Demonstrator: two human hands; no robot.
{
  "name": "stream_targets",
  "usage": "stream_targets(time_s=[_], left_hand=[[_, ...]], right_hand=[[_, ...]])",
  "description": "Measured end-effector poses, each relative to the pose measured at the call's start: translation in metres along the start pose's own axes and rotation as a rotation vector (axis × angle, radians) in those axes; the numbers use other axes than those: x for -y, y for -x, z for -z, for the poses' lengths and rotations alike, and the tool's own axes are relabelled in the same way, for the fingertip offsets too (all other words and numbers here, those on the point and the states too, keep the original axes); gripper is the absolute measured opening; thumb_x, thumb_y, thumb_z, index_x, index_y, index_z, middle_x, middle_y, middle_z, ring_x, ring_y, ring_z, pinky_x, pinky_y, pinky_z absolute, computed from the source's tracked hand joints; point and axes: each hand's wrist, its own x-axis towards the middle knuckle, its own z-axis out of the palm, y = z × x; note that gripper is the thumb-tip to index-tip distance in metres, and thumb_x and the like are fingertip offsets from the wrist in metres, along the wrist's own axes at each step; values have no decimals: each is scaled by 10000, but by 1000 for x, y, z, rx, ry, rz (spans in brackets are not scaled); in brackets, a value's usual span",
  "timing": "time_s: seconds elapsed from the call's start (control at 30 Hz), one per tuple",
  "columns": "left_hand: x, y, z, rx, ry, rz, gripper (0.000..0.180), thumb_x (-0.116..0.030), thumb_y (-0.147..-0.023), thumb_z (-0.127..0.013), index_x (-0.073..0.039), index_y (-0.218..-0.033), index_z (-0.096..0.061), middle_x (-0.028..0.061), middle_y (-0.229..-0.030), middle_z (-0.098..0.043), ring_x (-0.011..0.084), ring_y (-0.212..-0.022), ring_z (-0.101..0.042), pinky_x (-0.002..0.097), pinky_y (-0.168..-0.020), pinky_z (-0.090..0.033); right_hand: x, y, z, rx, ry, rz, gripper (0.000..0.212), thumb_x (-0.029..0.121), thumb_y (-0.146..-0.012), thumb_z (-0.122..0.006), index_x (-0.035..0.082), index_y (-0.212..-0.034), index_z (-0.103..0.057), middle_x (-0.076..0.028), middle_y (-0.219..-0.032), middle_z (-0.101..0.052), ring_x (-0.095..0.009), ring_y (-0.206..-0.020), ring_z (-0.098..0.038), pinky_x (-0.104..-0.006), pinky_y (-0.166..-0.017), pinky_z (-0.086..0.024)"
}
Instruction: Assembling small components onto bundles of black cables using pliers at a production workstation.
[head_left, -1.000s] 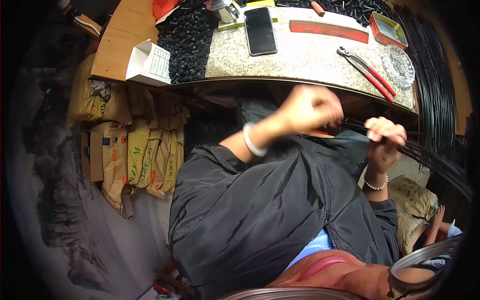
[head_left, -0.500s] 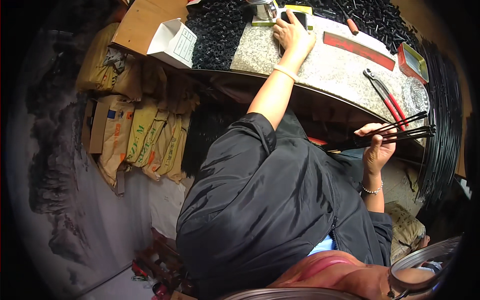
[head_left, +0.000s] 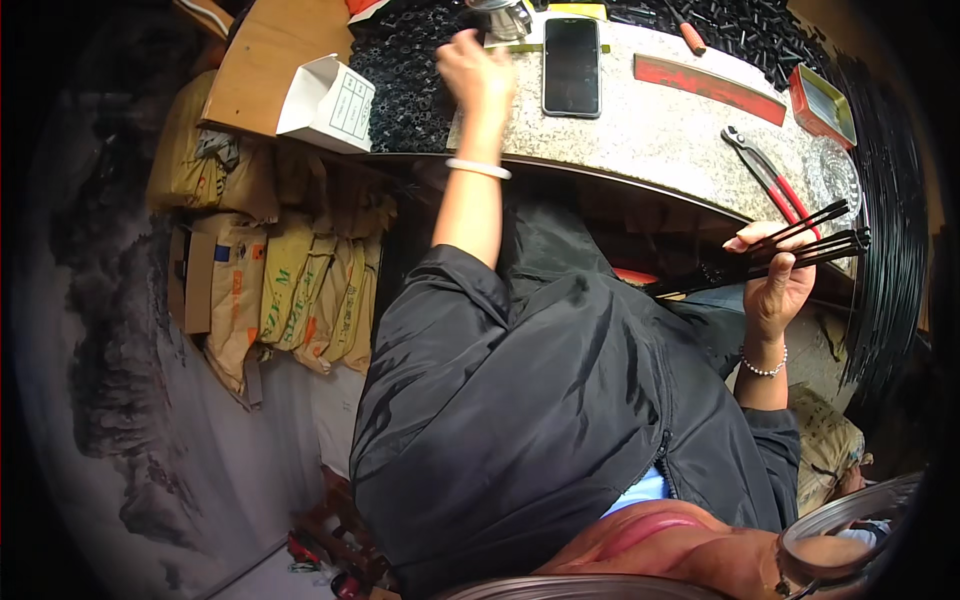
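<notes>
Right hand [head_left: 775,285] clamped on a bundle of thin black rods [head_left: 800,240]; left hand [head_left: 478,72] closed over the heap of small black pieces [head_left: 400,70] at eleven o'clock on the desk [head_left: 650,150]. Seemingly fetching one piece; calls next for carrying it to the rod tips at three o'clock.

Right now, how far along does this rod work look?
Done: nothing finished shows. In hand: the right hand grips a bundle of thin black rods, while the left hand is raised over the heap of small black pieces on the stone counter. Left: that heap looks large; pliers lie unused.
</notes>
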Motion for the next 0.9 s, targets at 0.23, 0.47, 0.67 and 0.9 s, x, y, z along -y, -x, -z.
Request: stream_targets(time_s=[0.23,0.47,0.67,0.9], left_hand=[[48,-26,-13,260,-99,165,321,-226,-710,-696,23,-881,-587,225,-883,-606,377,-838,-600,438,-765,-476],[54,-26,-18,200,-128,18,196,-102,-655,-643,-12,-824,-603,215,-857,-600,379,-756,-588,472,-714,-474],[0,-20,34,137,808,125,228,-17,-824,-586,26,-1048,-590,99,-893,-597,166,-821,-626,236,-727,-508],[-161,-12,103,798,1930,345,234,-29,-876,-526,57,-1093,-537,155,-1007,-607,208,-901,-620,277,-808,-523]], right_hand=[[-2,-8,-5,99,-15,-69,263,276,-896,-537,42,-855,-423,-178,-852,-578,-241,-734,-588,-354,-690,-504],[-8,-13,-6,77,-9,-103,182,177,-909,-510,42,-826,-419,-173,-849,-597,-233,-741,-591,-341,-728,-491],[-12,-19,-10,101,-130,-139,209,227,-912,-514,38,-876,-433,-184,-875,-609,-201,-760,-586,-338,-737,-488],[-14,-18,-17,143,-213,-175,233,266,-918,-498,58,-855,-416,-186,-920,-602,-174,-785,-569,-316,-753,-474]])
